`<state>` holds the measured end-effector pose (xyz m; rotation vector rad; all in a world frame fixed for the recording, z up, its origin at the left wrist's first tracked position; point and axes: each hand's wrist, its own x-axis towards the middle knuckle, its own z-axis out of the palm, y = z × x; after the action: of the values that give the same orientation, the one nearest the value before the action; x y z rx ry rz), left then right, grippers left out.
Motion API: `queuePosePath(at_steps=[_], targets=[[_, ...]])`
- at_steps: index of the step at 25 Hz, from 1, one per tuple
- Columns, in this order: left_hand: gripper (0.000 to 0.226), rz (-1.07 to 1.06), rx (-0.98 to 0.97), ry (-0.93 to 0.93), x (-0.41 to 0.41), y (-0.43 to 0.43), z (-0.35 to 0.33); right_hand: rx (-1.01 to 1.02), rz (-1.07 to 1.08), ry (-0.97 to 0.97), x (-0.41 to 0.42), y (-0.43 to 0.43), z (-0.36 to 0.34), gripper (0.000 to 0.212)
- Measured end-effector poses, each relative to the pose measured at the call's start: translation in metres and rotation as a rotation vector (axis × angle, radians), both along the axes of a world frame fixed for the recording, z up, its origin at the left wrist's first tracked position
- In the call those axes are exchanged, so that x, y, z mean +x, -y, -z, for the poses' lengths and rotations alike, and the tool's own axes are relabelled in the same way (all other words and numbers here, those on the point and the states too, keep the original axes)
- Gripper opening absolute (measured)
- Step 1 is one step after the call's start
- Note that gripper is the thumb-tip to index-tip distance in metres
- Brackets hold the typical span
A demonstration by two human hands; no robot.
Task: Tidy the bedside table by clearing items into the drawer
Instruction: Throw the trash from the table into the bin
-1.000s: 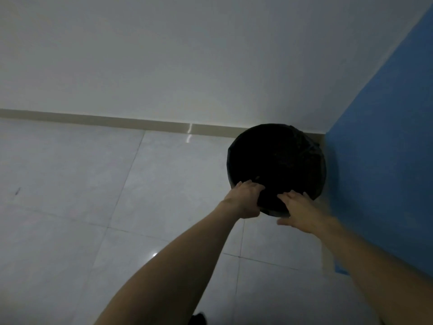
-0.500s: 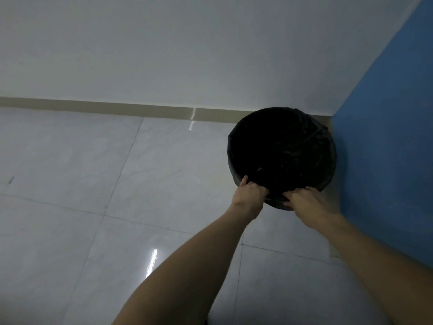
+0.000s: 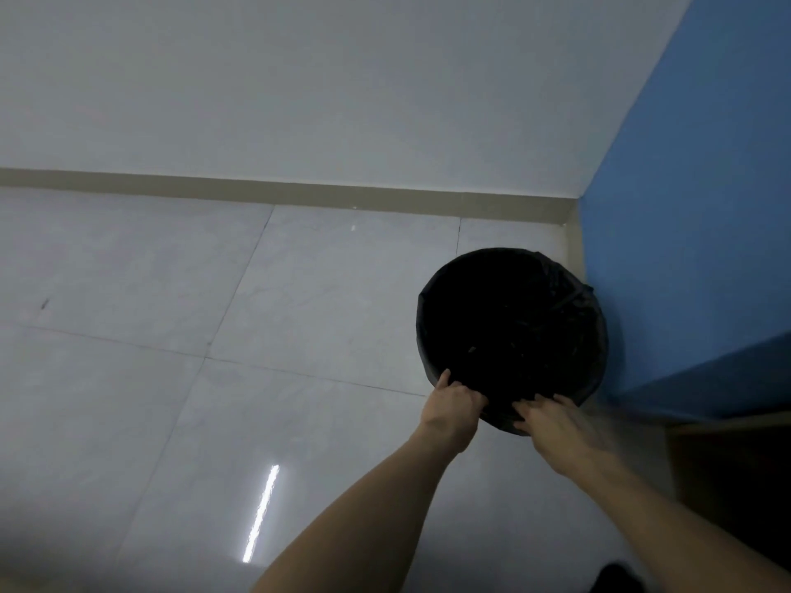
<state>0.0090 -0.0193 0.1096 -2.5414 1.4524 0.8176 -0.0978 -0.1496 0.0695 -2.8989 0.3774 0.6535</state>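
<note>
both our hands, left hand (image 3: 449, 406) and right hand (image 3: 556, 425), grip near rim of black-lined bin (image 3: 511, 336); contents too dark to tell.

Both arms are totally bare from the bottom edge of the shot up to the wrists, no sleeves showing. Left hand (image 3: 451, 406) and right hand (image 3: 556, 430) have nothing on them, though the right one's kinda blurry.

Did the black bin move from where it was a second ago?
Yes. The bin now sits out from the skirting board, with floor tile showing between them; earlier it touched.
</note>
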Motion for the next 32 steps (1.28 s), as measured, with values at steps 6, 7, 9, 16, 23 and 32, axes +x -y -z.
queuePosePath(at_steps=[6,7,9,16,23,32], targets=[[0.043,0.033,-0.003,-0.022,-0.091,-0.058,-0.014,0.047,0.027,-0.04,-0.091,-0.064,-0.027,0.033],[0.044,0.035,0.01,-0.032,-0.105,-0.068,-0.014,0.055,0.038,-0.045,-0.106,-0.074,-0.029,0.033],[0.044,0.043,0.039,-0.043,-0.137,-0.09,-0.016,0.065,0.031,-0.062,-0.138,-0.094,-0.033,0.036],[0.041,0.08,0.091,-0.049,-0.201,-0.136,-0.025,0.091,-0.01,-0.179,-0.204,-0.138,-0.035,0.038],[0.033,0.045,0.073,-0.042,-0.19,-0.117,-0.045,0.091,0.069,-0.062,-0.193,-0.131,-0.057,0.046],[0.034,0.022,0.137,-0.129,-0.205,-0.127,-0.044,0.155,0.117,-0.134,-0.206,-0.15,-0.066,0.053]])
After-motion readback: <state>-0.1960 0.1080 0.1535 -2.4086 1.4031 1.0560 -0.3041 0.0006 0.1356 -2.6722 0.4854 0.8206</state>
